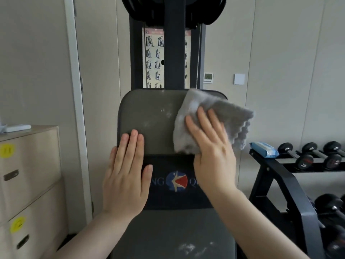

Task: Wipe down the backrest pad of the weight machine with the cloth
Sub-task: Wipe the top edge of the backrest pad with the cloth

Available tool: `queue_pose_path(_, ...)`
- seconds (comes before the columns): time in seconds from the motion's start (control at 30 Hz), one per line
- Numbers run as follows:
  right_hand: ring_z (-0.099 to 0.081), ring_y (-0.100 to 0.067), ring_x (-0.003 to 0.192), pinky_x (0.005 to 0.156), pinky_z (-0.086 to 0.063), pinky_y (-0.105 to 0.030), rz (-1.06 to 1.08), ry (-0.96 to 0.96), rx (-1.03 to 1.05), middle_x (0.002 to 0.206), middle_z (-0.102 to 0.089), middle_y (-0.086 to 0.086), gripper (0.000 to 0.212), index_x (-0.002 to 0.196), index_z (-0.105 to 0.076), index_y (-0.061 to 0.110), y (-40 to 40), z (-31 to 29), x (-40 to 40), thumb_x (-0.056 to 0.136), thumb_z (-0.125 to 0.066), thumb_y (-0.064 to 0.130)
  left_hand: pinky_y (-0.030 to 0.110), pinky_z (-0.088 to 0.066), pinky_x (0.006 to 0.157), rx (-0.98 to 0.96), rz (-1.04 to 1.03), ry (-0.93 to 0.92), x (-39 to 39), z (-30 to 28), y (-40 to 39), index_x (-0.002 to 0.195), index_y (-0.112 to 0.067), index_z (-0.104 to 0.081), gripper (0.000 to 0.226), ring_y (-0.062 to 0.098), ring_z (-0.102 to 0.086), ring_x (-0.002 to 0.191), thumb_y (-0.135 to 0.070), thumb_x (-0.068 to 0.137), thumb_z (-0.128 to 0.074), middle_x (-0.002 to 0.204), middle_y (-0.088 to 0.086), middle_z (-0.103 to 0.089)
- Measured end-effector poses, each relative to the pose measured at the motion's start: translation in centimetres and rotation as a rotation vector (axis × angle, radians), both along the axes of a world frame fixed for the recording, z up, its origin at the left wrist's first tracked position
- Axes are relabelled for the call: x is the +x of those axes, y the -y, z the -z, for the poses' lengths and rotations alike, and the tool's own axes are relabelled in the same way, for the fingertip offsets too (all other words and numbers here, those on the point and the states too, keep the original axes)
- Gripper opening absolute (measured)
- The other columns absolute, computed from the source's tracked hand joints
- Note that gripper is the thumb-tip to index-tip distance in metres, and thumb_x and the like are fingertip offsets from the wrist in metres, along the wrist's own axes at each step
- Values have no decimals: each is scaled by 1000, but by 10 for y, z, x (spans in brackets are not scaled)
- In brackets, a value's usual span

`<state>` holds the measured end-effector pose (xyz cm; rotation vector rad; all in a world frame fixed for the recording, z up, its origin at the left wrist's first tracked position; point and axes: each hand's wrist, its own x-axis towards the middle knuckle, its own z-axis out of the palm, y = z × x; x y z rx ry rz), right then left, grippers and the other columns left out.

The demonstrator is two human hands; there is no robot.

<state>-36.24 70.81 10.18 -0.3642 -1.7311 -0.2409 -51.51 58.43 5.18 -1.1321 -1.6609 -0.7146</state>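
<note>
Two bare forearms enter from the bottom of the frame, one from the lower left and one from the lower right. No sleeve, cuff or glove covers either of them up to the frame edge. The left hand [127,176] and the right hand [211,152] carry no ring, watch or bracelet, and the visible fingernails are short and unpainted.

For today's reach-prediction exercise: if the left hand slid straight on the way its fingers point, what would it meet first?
The left hand points up the backrest pad; it would likely first meet the white dusty smudges, though they lie slightly to the right.
</note>
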Motion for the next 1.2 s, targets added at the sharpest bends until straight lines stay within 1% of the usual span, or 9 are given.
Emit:
queue_pose_path(0.07, -26, -19, 145, 119, -20, -43, 14, 59, 52, 151, -37, 1, 60, 140, -48, 22, -9, 14, 16, 83, -45, 4, 37, -8, 123, 18, 17, 23, -1, 3, 1, 153, -7, -14, 59, 23, -9, 150, -36, 103, -20, 162, 7, -12)
queue_pose_path(0.17, -25, -20, 145, 121, -13, -41, 21, -89, -41, 151, -37, 1, 61, 139, -50, 21, -16, -2, 21, 82, -47, -1, 35, -8, 123, 38, 37, 40, -3, 5, 1, 153, -8, -17, 59, 23, -11, 150, -35, 101, -24, 162, 7, -15)
queue_pose_path(0.27, -22, -23, 146, 119, -18, -46, 9, -207, -159, 152, -36, -2, 66, 141, -48, 20, 1, -30, -6, 82, -54, -8, 35, -8, 123, 32, 36, 41, -4, 4, -1, 153, -9, -15, 59, 22, -11, 150, -35, 101, -24, 161, 6, -15)
queue_pose_path(0.47, -29, -22, 143, 119, -18, -47, 29, 75, 97, 150, -40, -2, 56, 140, -49, 19, -3, 4, 7, 85, -42, 9, 37, -10, 122, 22, 54, 43, -3, 6, 1, 154, -11, -13, 58, 22, -10, 150, -36, 103, -22, 162, 4, -12)
queue_pose_path(0.57, -27, -21, 145, 119, -18, -49, 51, -66, -28, 151, -38, -1, 63, 141, -48, 20, -13, -14, 19, 80, -42, 3, 38, -12, 121, 32, 43, 37, -4, 5, 0, 154, -11, -14, 58, 22, -11, 150, -38, 103, -20, 162, 4, -14)
queue_pose_path(0.67, -23, -26, 145, 114, -27, -55, 35, -210, -157, 153, -36, -4, 68, 142, -48, 18, 2, -33, -4, 77, -40, -3, 36, -6, 123, 11, 19, 39, -3, 3, 1, 154, -12, -12, 58, 22, -11, 150, -40, 104, -16, 162, 4, -13)
queue_pose_path(0.87, -27, -23, 144, 116, -26, -48, 41, 30, 41, 151, -38, -3, 70, 141, -47, 19, -4, 18, 12, 77, -48, -8, 39, -9, 122, -30, 39, -18, -7, -19, 11, 154, -10, -15, 65, 22, -8, 150, -39, 99, -31, 162, 6, -11)
queue_pose_path(1.07, -24, -22, 145, 105, -40, -56, -15, -204, -144, 152, -37, -1, 77, 141, -49, 20, 7, -31, -11, 75, -51, -20, 34, -4, 122, -13, 71, 45, -15, -35, 7, 155, -13, -1, 68, 18, 0, 151, -46, 100, -24, 163, 4, -1)
queue_pose_path(1.2, -24, -21, 146, 109, -35, -55, 5, -25, -14, 152, -37, -2, 68, 142, -47, 18, 4, 1, -4, 79, -43, -7, 33, -4, 122, 48, 150, 67, -20, -66, 0, 155, -13, -5, 59, 15, 1, 151, -35, 103, -21, 163, 3, -3)
